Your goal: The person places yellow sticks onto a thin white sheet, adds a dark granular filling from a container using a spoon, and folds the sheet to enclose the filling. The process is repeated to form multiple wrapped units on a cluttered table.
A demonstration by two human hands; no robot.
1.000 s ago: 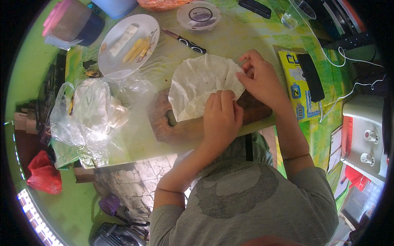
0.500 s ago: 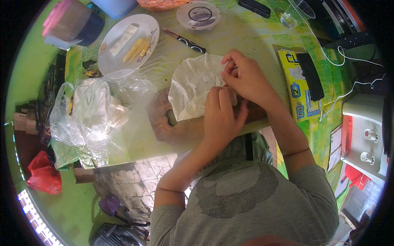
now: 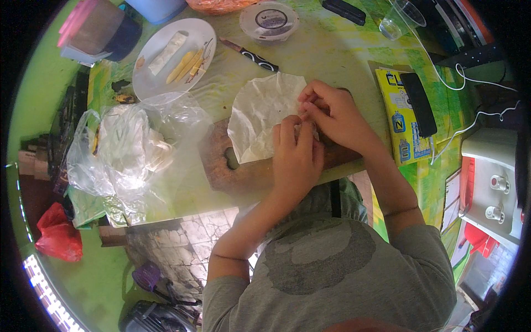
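A thin, pale round wrapper sheet point(image 3: 257, 116) lies creased over a wooden cutting board point(image 3: 213, 157) at the table's near edge. My left hand point(image 3: 296, 152) bends its fingers over the sheet's near right part, closed on it. Just beyond, my right hand point(image 3: 333, 116) pinches at the sheet's right edge, its fingertips close to those of the left. Whatever lies under my fingers is mostly hidden. On a white plate point(image 3: 145, 83) at the far left rest a white rolled wrapper point(image 3: 167, 53) and several yellow banana-like slices point(image 3: 185, 66).
A clear plastic bag point(image 3: 119, 160) with pale sheets sits left of the board. Beyond the board are a knife point(image 3: 251, 55) and a round lidded tub point(image 3: 269, 22). A black phone-like slab point(image 3: 418, 105) lies on a yellow packet point(image 3: 390, 94) at right, beside a white cable point(image 3: 445, 138).
My right hand has come down a little toward me, nearer the left one. The left fingers have shifted slightly at the sheet's edge.
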